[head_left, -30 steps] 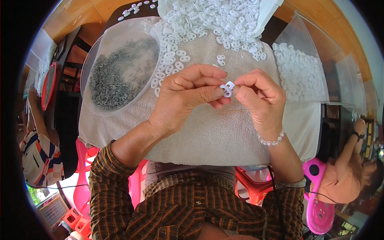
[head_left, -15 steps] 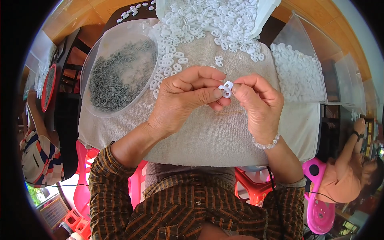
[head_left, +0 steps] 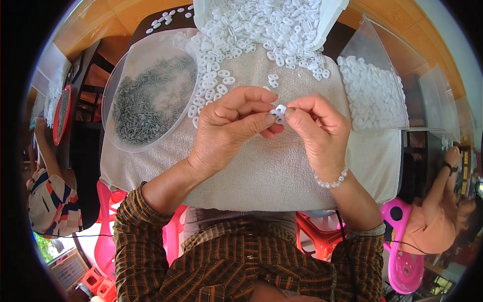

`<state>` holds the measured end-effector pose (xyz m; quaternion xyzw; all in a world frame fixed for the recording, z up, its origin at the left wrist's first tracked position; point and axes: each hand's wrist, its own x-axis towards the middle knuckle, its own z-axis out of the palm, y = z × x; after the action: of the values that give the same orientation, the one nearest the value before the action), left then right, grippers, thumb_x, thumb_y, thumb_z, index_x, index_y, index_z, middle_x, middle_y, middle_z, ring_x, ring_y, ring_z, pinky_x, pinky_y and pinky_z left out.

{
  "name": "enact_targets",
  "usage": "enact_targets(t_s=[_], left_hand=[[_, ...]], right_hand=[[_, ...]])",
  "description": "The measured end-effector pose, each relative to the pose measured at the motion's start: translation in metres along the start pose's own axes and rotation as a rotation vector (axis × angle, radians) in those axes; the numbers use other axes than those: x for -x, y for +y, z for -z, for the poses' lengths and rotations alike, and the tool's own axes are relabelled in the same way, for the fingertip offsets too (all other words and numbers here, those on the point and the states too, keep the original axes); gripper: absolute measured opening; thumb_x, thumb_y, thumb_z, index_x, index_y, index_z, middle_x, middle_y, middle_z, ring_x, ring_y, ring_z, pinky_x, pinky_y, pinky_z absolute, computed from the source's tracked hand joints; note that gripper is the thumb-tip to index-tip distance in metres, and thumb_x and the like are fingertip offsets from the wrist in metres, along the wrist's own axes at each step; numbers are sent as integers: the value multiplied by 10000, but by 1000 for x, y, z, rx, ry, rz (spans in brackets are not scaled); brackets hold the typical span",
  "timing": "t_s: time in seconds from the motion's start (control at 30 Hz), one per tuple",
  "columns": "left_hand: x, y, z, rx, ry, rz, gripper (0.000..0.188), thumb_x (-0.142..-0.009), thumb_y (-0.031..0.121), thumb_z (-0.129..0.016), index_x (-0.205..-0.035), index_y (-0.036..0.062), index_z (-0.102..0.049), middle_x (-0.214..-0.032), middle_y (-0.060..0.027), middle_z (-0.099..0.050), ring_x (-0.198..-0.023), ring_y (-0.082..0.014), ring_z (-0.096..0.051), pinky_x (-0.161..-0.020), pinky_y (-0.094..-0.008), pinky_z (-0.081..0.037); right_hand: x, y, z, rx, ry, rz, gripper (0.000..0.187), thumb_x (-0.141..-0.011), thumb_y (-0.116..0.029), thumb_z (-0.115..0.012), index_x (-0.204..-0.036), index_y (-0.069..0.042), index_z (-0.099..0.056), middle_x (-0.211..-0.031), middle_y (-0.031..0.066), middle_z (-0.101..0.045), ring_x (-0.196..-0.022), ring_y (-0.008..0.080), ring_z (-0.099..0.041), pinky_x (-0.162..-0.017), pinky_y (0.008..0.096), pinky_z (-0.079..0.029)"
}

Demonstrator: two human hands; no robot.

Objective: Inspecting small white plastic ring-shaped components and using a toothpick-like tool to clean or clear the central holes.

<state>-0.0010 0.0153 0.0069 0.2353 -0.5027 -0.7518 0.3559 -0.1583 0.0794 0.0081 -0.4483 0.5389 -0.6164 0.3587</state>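
Observation:
My left hand pinches a small white plastic piece with holes between thumb and fingertips, over the middle of the towel. Thumb and forefinger of my right hand close on the same piece from the other side, at a squarish white part of it. Fingertips partly cover it, so I cannot tell whether it is one part or two joined. Just beyond the hands lies a pair of loose white two-hole pieces.
A round clear tray of small grey screws stands left. Two-hole white pieces spill from a white bin at the back. At right, a clear box holds white pieces. A beige towel covers the table. Other people sit either side.
Both hands and the white piece have shifted slightly left together. The right fingertips stay pressed on the piece, and the grip looks much the same.

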Motion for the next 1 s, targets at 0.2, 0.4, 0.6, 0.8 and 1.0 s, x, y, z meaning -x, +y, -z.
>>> enact_targets(t_s=[0.2,0.4,0.6,0.8,1.0], left_hand=[[0,1,1,-21,-2,32,257,-840,-44,-562,-1096,-19,-546,-938,-131,-643,-807,-215,-656,-692,-285,-538],[-5,-2,2,136,-53,105,261,-832,-22,-578,-1092,-20,-548,-941,-147,-646,-789,-223,-658,-679,-294,-538],[-3,1,5,-63,-74,125,174,-854,35,-575,-1017,-25,-595,-890,-145,-658,-728,-204,-653,-624,-287,-528],[-4,3,3,-202,-72,96,165,-886,85,-550,-984,-32,-613,-858,-135,-664,-669,-169,-637,-582,-262,-509],[-2,4,1,-216,-68,101,181,-898,102,-538,-995,-34,-608,-853,-130,-662,-664,-166,-637,-572,-256,-507]], right_hand=[[-4,-4,8,77,-94,-20,34,-768,19,-626,-798,2,-625,-743,-21,-577,-628,16,-487,-551,165,-389],[-4,-6,8,-4,-82,-34,44,-784,30,-606,-820,9,-619,-748,-23,-563,-651,17,-470,-566,161,-372],[-3,-7,8,22,-81,-30,31,-786,24,-609,-807,3,-616,-727,-36,-547,-639,14,-450,-553,162,-355],[-2,-7,8,78,-74,29,22,-787,18,-613,-796,-1,-618,-715,-45,-529,-633,9,-431,-543,161,-339],[-1,-5,6,81,-54,78,12,-785,-4,-634,-785,2,-623,-710,-9,-565,-613,30,-499,-529,171,-392]])
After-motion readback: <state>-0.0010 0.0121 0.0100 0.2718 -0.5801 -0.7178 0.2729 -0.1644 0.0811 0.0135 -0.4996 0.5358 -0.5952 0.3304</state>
